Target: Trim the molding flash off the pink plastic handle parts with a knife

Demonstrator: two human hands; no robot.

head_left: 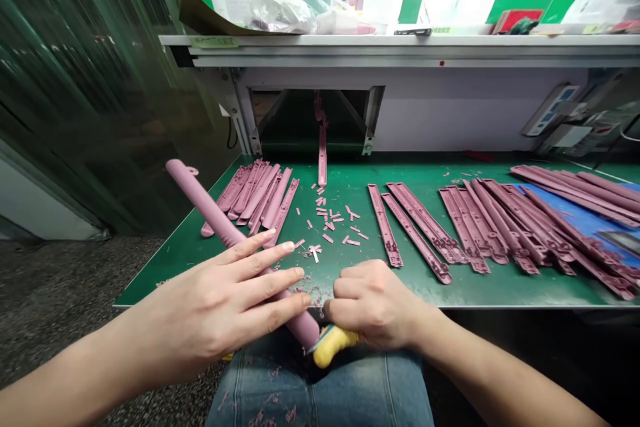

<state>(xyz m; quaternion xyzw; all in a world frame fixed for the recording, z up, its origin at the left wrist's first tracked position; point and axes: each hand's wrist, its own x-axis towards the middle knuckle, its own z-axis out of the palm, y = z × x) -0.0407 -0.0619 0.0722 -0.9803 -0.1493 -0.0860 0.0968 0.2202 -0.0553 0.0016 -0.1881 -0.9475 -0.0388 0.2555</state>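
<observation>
A long, rounded pink plastic part (203, 202) slants from the upper left down toward my lap. My left hand (220, 300) holds it, with the fingers laid across its upper side and the thumb hidden beneath. My right hand (375, 303) is curled into a fist, with a yellow covering (334, 345) on its thumb. A thin blade (321, 337) shows between that thumb and the fist, at the lower end of the pink part; the rest of the tool is hidden in my grip.
Pink parts are piled at the left (255, 190) and right (525, 220) of the green tabletop (340, 287). Small offcuts (327, 217) lie mid-table. One pink strip (323, 153) reaches out of a chute opening. Above runs a metal shelf (400, 50) with plastic bags (285, 3). Pink shavings dot my jeans.
</observation>
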